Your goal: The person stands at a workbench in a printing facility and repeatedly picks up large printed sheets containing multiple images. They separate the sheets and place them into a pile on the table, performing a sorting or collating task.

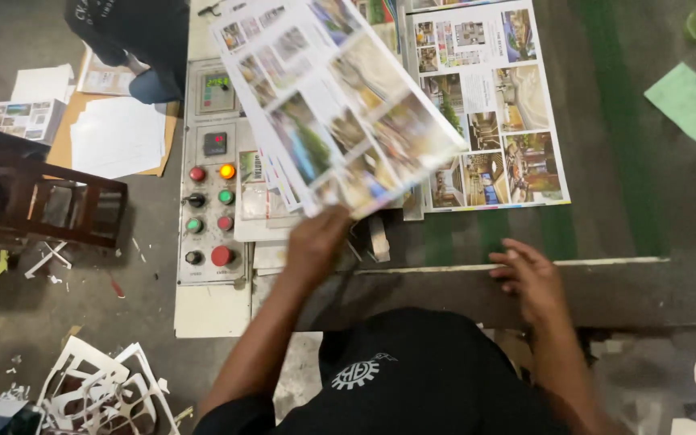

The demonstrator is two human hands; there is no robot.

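Head view: left hand point(316, 242) lifts printed sheet point(340, 105); right hand point(532, 278) on table edge point(646, 262).

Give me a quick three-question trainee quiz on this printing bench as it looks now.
1. True or false: the left hand holds up a printed sheet.
2. Where does the right hand rest? A) on the control panel B) at the table edge C) on the paper scraps
3. What lies flat on the table beyond the lifted sheet?

Key: 1 true; 2 B; 3 a stack of printed sheets.
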